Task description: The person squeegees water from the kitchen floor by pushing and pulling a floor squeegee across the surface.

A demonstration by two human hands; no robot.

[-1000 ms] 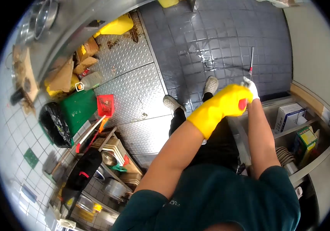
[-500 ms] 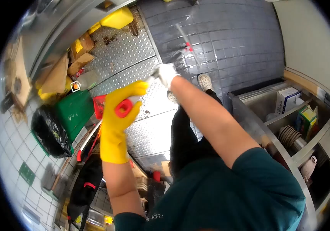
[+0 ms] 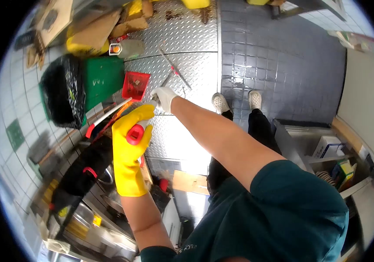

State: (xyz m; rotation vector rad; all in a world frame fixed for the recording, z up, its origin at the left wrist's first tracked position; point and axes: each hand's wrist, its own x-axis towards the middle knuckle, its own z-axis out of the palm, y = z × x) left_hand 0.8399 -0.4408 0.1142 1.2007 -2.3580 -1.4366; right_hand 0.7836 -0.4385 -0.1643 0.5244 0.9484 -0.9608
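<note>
A long-handled squeegee runs away from me, its thin head (image 3: 176,71) with a red middle lying over the metal floor plates (image 3: 191,72). My left hand (image 3: 128,153), in a yellow rubber glove, is closed round the handle near its red end (image 3: 135,134). Farther down the same handle, my right hand (image 3: 165,98) grips it in a white glove. Just left of the head is a red dustpan (image 3: 136,85) with bits of dirt in it.
At the left are a green bin (image 3: 104,81) with a black bag, cardboard (image 3: 97,30) and a plastic bottle (image 3: 132,48). Wet dark tiles (image 3: 283,65) cover the floor on the right, beside an open drawer unit (image 3: 294,144). A cardboard piece (image 3: 190,182) lies near my feet.
The view has turned toward the left. The squeegee has swung from the dark tiles onto the metal plates, near the red dustpan. Both hands have moved left and still hold the handle.
</note>
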